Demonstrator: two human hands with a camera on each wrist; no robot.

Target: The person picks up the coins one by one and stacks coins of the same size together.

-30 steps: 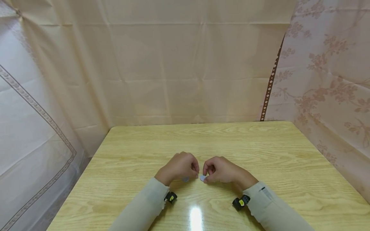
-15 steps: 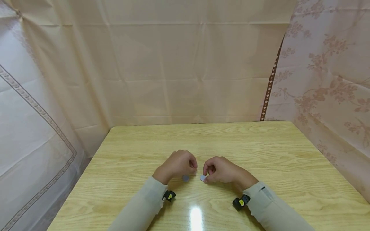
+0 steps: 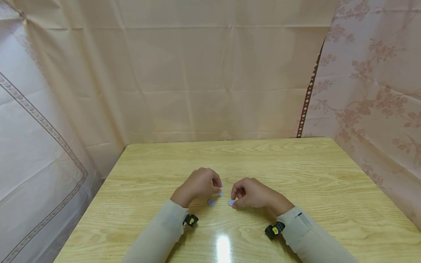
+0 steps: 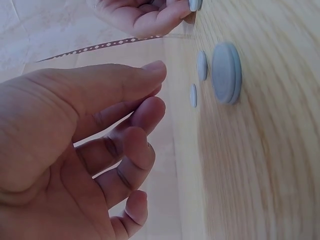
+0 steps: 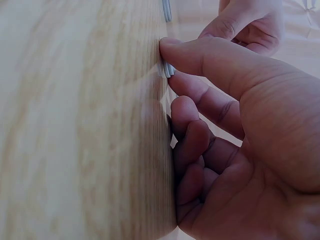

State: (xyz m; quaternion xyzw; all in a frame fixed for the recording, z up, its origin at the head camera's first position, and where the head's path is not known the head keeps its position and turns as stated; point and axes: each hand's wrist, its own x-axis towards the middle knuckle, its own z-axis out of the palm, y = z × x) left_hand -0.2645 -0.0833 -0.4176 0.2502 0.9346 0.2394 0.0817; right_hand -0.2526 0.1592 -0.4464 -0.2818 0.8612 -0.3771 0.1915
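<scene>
Small grey-blue round discs lie on the wood-grain table (image 3: 158,164). My left hand (image 3: 199,184) hovers just above them with loosely bent fingers and nothing between thumb and fingertips. Below its wrist side lies the nearest disc (image 3: 211,202), which looks like two stacked in the left wrist view (image 4: 226,73). Beside the left fingertips are a smaller disc (image 3: 221,194) and a farther one (image 3: 222,184), partly covered in the head view. My right hand (image 3: 253,193) rests on the table, pinching another disc (image 3: 231,202) between thumb and index finger; its other fingers are curled.
A beige curtain (image 3: 177,73) hangs behind the table's far edge, with a flowered cloth (image 3: 371,91) on the right and a white cloth (image 3: 33,146) on the left. Each wrist wears a black camera, such as the right one (image 3: 272,231).
My left hand has drawn away to the left and slightly back from the right hand, uncovering discs on the table. The right hand stays in place at its disc.
</scene>
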